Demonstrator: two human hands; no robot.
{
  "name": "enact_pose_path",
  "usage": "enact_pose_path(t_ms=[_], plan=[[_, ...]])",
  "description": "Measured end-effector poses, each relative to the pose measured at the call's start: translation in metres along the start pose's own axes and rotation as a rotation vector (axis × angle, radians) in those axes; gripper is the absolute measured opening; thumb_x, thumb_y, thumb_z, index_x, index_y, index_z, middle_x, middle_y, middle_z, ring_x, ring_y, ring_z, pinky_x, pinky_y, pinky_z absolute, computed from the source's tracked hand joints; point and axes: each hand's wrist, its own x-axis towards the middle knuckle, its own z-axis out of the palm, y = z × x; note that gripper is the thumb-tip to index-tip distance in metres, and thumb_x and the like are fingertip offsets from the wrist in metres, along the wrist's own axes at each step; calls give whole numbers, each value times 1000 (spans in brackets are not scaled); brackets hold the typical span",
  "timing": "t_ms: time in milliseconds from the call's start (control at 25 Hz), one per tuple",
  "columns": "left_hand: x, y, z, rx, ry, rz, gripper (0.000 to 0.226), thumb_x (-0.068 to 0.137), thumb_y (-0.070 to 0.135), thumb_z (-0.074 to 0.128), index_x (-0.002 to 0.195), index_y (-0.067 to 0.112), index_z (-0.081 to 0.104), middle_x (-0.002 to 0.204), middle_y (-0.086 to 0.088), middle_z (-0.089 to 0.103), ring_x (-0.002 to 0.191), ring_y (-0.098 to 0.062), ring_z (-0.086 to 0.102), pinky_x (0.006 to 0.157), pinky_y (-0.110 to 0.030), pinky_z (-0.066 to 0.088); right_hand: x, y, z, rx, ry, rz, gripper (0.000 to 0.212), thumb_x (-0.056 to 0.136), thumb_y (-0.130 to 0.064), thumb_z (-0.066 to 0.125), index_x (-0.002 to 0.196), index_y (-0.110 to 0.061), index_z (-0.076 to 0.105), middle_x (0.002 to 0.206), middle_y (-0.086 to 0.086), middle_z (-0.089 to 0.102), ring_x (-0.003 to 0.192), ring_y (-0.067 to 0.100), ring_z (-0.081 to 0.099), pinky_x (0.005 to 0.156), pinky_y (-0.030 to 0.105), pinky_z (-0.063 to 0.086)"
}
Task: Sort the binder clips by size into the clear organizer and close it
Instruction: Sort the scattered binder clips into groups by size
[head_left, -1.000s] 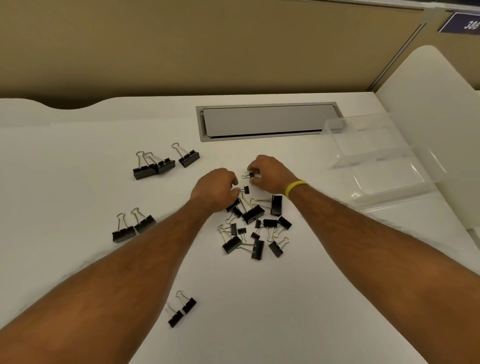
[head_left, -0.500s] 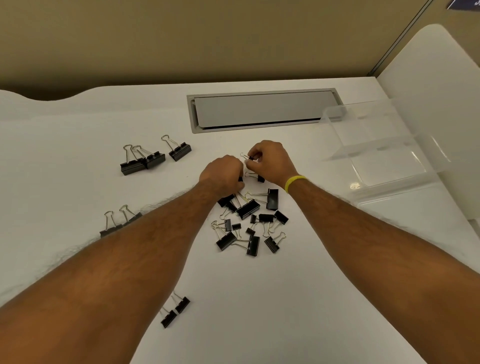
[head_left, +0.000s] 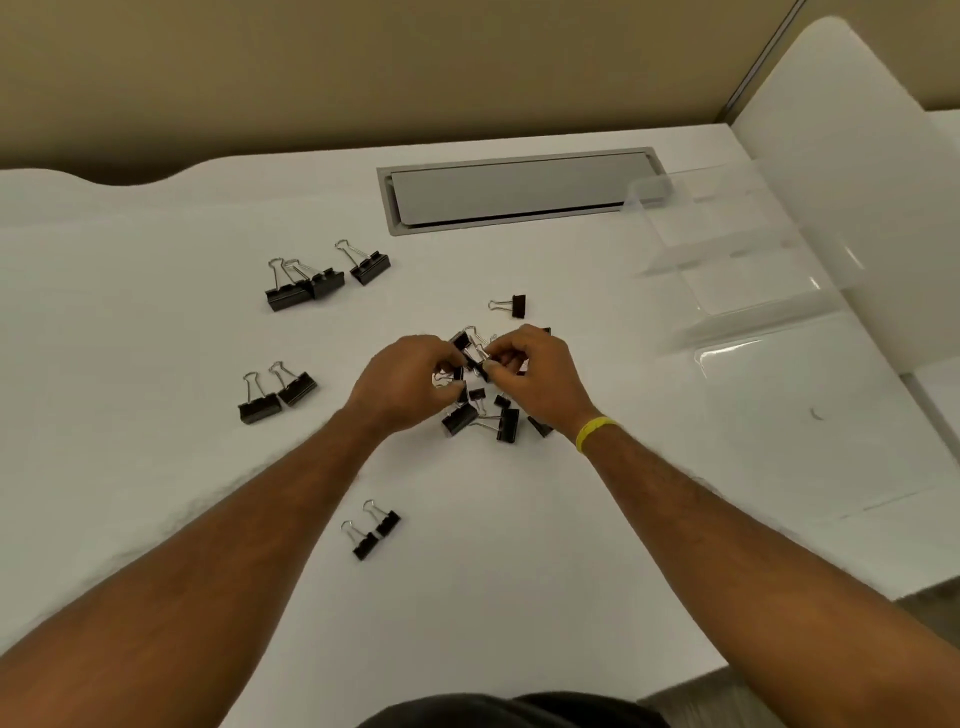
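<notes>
A heap of mixed black binder clips (head_left: 480, 413) lies mid-desk. My left hand (head_left: 408, 382) and my right hand (head_left: 535, 371) meet over its far side, fingers pinched among small clips (head_left: 475, 351); exactly which clip each holds is hidden. One small clip (head_left: 511, 305) lies alone beyond the hands. Three large clips (head_left: 322, 275) sit far left, two large ones (head_left: 278, 397) at left, two small ones (head_left: 371, 530) near me. The clear organizer (head_left: 737, 244) stands open at the right, its lid raised.
A grey cable hatch (head_left: 514, 189) is set into the white desk (head_left: 156, 322) at the back. A white divider panel (head_left: 852, 135) rises on the right behind the organizer. The desk's front edge runs at the lower right.
The view has tilted down. Both hands have drawn back toward me into the heap. One small clip now lies alone beyond the hands where the right hand was.
</notes>
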Motion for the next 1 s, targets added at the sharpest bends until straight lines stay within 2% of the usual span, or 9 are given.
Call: enact_pose_path(t_ms=[120,320,400,520,640,760,1000], plan=[[-37,4,15,58,-45,21,24,81,32,70,105,25,69,98,6,68,93,-15,60,79,-35,50,-46,-1,10,-55,-21,-12,11,80,-20,72,90,-16,71,81,-4,59,67,9,56,62,25,50],[-79,21,43,145,-148,30,29,84,39,67,108,24,69,102,5,68,94,-14,62,77,-30,49,-104,5,20,-218,-109,-1,17,81,-27,70,94,-15,70,83,-8,57,75,5,52,67,19,43],[-89,27,54,201,-192,63,28,85,38,64,107,23,68,102,4,67,94,-16,62,77,-32,49,-121,6,20,-233,-143,10,18,83,-28,69,95,-15,70,85,-7,58,73,2,51,65,15,40],[-98,30,62,232,-237,120,26,86,34,63,109,22,67,107,4,65,98,-17,59,79,-31,47,-138,8,20,-243,-182,21,19,84,-29,68,99,-17,69,88,-5,61,71,2,49,65,17,42],[-98,27,59,225,-223,157,34,83,36,67,114,22,66,111,4,64,102,-16,58,81,-30,45,-145,10,14,-247,-194,45,22,85,-28,67,105,-19,67,90,-7,60,75,4,52,69,21,48],[-94,19,50,209,-193,147,38,81,39,70,115,23,65,115,7,63,107,-14,57,85,-28,44,-144,15,6,-237,-176,74,20,86,-21,63,106,-18,67,92,-8,60,79,4,54,72,19,48],[-79,9,44,161,-65,103,28,87,34,63,113,23,64,107,5,64,98,-15,59,83,-30,46,-124,19,-7,-231,-126,73,17,86,-19,63,103,-20,67,88,-10,59,73,10,56,71,25,52]])
